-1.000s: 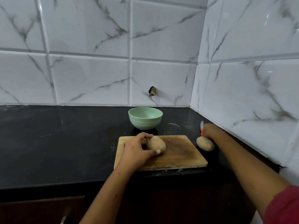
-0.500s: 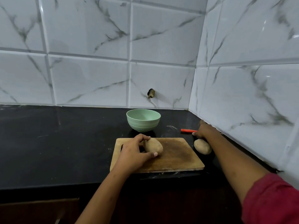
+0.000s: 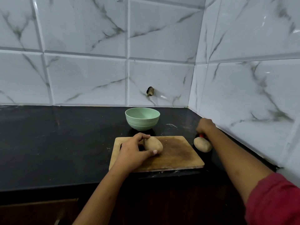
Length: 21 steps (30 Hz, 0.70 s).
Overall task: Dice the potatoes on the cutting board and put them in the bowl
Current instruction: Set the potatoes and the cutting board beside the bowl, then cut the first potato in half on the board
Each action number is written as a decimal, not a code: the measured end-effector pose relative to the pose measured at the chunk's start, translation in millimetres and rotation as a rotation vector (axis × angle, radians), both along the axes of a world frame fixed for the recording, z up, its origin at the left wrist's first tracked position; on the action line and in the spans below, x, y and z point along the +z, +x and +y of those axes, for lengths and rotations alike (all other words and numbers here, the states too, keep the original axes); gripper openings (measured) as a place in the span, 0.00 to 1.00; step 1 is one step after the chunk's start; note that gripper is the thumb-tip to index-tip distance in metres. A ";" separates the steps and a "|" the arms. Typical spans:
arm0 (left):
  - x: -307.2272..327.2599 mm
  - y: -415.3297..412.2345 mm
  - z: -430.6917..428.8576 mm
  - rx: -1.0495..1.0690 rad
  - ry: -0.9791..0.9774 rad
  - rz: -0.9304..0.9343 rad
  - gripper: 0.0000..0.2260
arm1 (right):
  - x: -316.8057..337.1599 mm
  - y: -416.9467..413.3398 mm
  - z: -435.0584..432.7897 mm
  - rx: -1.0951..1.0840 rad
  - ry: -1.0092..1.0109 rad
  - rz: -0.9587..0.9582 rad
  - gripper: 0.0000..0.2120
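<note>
Grips a potato [image 3: 154,144] on the cutting board [image 3: 178,153] with the left hand [image 3: 133,153], fingers [image 3: 142,136] curled over its top. Leaves a second potato [image 3: 203,144] on the table [image 3: 65,143] at the board's 3 o'clock. Just beyond, closes the right hand [image 3: 205,126] round a red handle [image 3: 201,135], jutting toward 9 o'clock a moment ago, now nearly hidden: likely readying a knife, nothing cut.

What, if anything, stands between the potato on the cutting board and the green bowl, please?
Nothing visible does. The bowl stands just beyond the cutting board's far edge, behind the potato; only the left hand's own fingers curl over that potato.
</note>
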<state>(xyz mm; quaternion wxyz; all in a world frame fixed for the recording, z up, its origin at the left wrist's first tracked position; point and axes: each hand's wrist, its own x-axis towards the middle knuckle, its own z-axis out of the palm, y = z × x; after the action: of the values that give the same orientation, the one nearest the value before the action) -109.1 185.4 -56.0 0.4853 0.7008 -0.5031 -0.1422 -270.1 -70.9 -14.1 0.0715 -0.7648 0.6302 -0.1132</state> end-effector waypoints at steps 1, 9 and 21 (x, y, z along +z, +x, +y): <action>0.6 -0.5 0.6 -0.002 0.002 -0.001 0.23 | 2.0 0.0 1.1 0.003 -0.013 -0.080 0.11; 1.1 -1.2 0.9 0.004 -0.026 -0.007 0.24 | 49.7 -3.9 118.9 0.444 0.122 -0.647 0.10; -0.2 -4.4 1.0 0.012 -0.065 -0.071 0.23 | 32.2 -5.5 205.9 0.557 -0.041 -0.104 0.15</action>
<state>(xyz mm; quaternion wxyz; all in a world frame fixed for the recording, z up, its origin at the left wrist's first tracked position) -113.6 186.4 -56.2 0.4905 0.6922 -0.5203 -0.0979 -275.7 135.0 18.1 0.1167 -0.9029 0.3889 -0.1410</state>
